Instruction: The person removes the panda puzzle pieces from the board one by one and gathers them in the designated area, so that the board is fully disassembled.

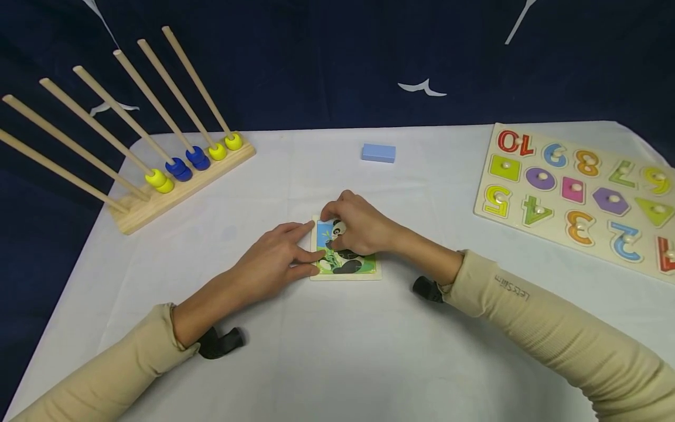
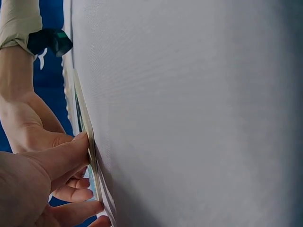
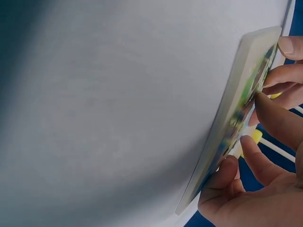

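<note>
A small square panda puzzle (image 1: 347, 266) in a pale wooden frame lies flat on the white table. My left hand (image 1: 276, 258) reaches in from its left side with extended fingers, the fingertips on the frame's left border; the left wrist view shows the thumb (image 2: 78, 146) against the edge. Over the picture's upper part is my right hand (image 1: 364, 225), its fingers bent and its fingertips on the panda. The right wrist view shows thumb (image 3: 265, 111) and fingertips spread along the picture surface. I cannot tell whether they pinch a piece. The hand covers part of the picture.
A wooden bead stand (image 1: 184, 187) with tall pegs and yellow and blue beads stands at the back left. A blue block (image 1: 378, 153) lies behind the puzzle. At the right is a number and shape peg board (image 1: 538, 196). A dark blue curtain (image 1: 348, 64) hangs behind the table.
</note>
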Motion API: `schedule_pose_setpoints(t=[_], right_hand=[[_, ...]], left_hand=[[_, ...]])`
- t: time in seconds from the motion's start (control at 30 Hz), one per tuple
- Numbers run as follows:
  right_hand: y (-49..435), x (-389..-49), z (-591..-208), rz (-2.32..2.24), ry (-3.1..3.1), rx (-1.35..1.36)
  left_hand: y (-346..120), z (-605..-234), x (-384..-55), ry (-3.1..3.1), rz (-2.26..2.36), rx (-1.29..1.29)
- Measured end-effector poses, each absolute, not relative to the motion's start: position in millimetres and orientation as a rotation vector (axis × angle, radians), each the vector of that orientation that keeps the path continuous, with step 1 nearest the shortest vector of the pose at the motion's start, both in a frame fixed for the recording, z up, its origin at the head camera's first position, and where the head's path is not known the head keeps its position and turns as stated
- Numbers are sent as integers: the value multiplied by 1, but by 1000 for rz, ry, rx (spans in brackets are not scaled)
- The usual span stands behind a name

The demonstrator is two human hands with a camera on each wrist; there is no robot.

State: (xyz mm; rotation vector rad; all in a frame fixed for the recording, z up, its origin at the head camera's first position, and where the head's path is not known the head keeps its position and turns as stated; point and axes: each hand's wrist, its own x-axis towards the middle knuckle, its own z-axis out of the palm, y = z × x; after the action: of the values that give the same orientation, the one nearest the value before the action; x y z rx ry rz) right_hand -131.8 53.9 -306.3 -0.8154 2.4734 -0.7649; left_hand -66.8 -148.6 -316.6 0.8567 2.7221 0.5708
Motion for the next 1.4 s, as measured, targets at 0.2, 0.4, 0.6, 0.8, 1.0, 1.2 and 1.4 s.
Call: schedule_pose_setpoints(t=[0.2,0.4,0.6,0.8,1.0,1.2,1.4], right_hand=[[54,-132,-308,-793,2461,-856],[53,-132,-308,-769,2470,-893],[52,-131,-307,-746,2505,-894],[52,-131,-306,-731,2547,-915],[53,-131,-306,-705,2552,-928],[53,-132,-306,-714,2560,-903],[55,-130,-303,-741,2578,-898]], left_hand=[[-148,-316,-67,2715,572,847],[-148,-316,-67,2719,563,845],[-150,-316,-67,2724,564,863],[-150,-316,-68,2708,566,849],[-150,-316,-69,2702,580,842],[-150,-317,-68,2697,582,833],[-150,-315,-69,2702,563,857]])
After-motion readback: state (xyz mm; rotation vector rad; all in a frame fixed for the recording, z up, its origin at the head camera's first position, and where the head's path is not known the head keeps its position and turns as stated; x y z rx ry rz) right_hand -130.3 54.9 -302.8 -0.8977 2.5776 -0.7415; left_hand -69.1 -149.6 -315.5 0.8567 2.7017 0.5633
